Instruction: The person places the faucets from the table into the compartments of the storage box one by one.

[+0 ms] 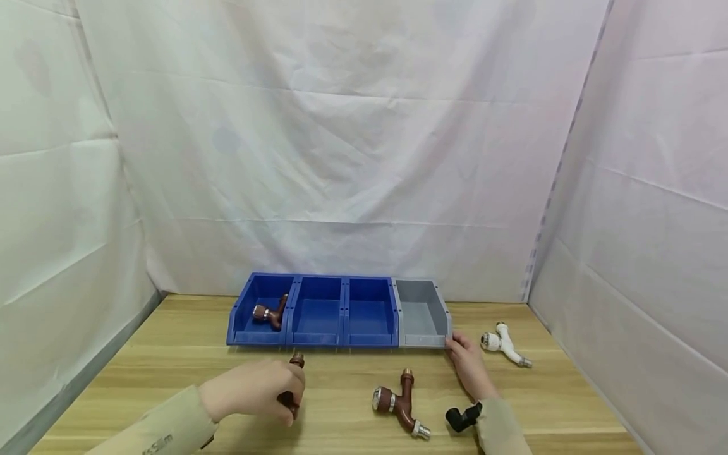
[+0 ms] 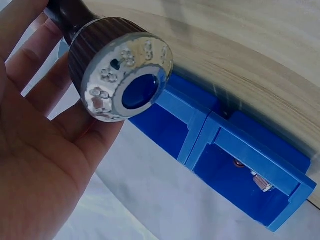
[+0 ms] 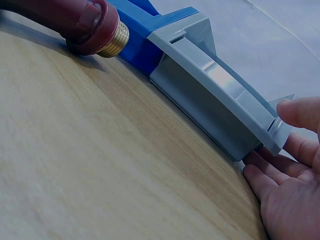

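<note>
My left hand (image 1: pixel 258 390) grips a dark brown tap (image 2: pixel 95 42) above the table, left of the middle. In the left wrist view its ribbed knob has a chrome face with a blue centre; the fingers hide part of its body in the head view. My right hand (image 1: pixel 469 363) holds the front right corner of the grey bin (image 1: pixel 423 340), thumb on the rim and fingers against its side. The grey bin stands at the right end of a row with three blue bins (image 1: pixel 315 339). Another brown tap (image 1: pixel 275 314) lies in the leftmost blue bin.
Between the hands a brown tap (image 1: pixel 404 404) with a brass thread lies on the wooden table (image 1: pixel 341 411). A black elbow-shaped piece (image 1: pixel 462 418) lies beside the right sleeve. Farther right is a white tap (image 1: pixel 505 344). White cloth (image 1: pixel 341 158) hangs behind and at both sides.
</note>
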`<action>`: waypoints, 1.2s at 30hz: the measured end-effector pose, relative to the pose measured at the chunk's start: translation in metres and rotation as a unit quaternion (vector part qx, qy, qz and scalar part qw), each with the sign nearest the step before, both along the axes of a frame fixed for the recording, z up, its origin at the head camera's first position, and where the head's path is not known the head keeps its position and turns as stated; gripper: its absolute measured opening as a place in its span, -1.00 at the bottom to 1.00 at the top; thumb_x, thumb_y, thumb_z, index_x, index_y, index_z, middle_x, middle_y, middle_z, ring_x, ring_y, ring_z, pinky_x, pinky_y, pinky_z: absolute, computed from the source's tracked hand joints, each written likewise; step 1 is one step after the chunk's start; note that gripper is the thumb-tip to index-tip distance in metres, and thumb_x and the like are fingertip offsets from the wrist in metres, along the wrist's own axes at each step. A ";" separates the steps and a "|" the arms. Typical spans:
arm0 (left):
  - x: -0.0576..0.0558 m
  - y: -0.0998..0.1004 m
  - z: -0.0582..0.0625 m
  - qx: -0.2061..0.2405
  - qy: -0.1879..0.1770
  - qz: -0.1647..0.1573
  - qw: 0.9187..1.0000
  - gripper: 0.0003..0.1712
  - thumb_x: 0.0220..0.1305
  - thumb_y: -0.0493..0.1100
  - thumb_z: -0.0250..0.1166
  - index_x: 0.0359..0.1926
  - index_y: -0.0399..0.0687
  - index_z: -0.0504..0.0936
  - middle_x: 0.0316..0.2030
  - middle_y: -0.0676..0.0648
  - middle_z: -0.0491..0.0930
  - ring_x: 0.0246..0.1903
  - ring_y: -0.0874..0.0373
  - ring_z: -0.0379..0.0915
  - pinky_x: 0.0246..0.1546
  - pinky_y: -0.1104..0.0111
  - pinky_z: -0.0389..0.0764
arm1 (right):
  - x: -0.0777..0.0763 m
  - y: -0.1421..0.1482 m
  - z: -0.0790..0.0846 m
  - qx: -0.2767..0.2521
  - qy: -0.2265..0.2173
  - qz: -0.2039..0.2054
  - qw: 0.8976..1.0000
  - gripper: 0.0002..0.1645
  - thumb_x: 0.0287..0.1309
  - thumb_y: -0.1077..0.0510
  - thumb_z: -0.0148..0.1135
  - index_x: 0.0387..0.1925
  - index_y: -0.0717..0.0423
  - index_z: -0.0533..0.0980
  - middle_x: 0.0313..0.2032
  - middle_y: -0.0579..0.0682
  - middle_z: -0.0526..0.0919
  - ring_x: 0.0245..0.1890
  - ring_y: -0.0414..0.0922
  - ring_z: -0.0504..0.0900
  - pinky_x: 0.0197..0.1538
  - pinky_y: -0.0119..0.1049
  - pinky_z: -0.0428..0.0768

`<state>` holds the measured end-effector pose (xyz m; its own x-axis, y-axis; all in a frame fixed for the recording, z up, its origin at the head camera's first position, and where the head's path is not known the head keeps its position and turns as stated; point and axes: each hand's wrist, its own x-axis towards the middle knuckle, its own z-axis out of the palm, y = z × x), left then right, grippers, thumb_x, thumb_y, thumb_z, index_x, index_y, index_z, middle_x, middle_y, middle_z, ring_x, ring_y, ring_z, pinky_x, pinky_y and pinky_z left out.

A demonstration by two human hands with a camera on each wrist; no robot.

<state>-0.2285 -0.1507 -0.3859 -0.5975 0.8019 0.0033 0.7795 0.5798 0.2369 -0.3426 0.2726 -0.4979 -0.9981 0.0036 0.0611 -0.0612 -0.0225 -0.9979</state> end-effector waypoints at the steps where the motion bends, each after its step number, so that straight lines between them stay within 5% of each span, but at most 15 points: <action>1: -0.001 0.000 0.001 0.000 -0.003 0.002 1.000 -0.82 -0.03 -0.05 0.52 -0.49 0.21 0.64 -0.37 0.35 0.45 -0.43 0.47 0.31 -0.35 0.52 0.42 | 0.000 0.000 0.001 -0.001 -0.001 0.000 1.000 -0.44 0.43 0.22 -0.02 0.29 0.53 0.20 0.26 0.39 0.27 0.18 -0.07 0.38 0.12 -0.40 0.41; 23: -0.008 0.003 0.010 0.003 0.003 -0.013 1.000 -0.82 0.00 0.01 0.51 -0.46 0.21 0.64 -0.38 0.36 0.45 -0.46 0.45 0.32 -0.36 0.53 0.40 | -0.002 0.002 -0.001 0.011 -0.003 0.009 1.000 -0.45 0.44 0.23 -0.06 0.32 0.50 0.18 0.29 0.39 0.25 0.22 -0.03 0.34 0.17 -0.37 0.39; 36: -0.015 0.002 0.014 0.015 0.002 -0.020 1.000 -0.85 0.02 0.00 0.50 -0.43 0.26 0.65 -0.38 0.37 0.45 -0.46 0.46 0.32 -0.34 0.53 0.41 | -0.003 0.003 -0.003 0.006 0.004 0.013 1.000 -0.45 0.43 0.23 -0.04 0.31 0.50 0.20 0.28 0.39 0.27 0.02 -0.34 0.45 0.10 -0.46 0.41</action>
<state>-0.2438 -0.1490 -0.3715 -0.5654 0.8243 0.0307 0.8027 0.5412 0.2506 -0.3453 0.2756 -0.5006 -0.9974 -0.0230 0.0683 -0.0681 -0.0123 -0.9976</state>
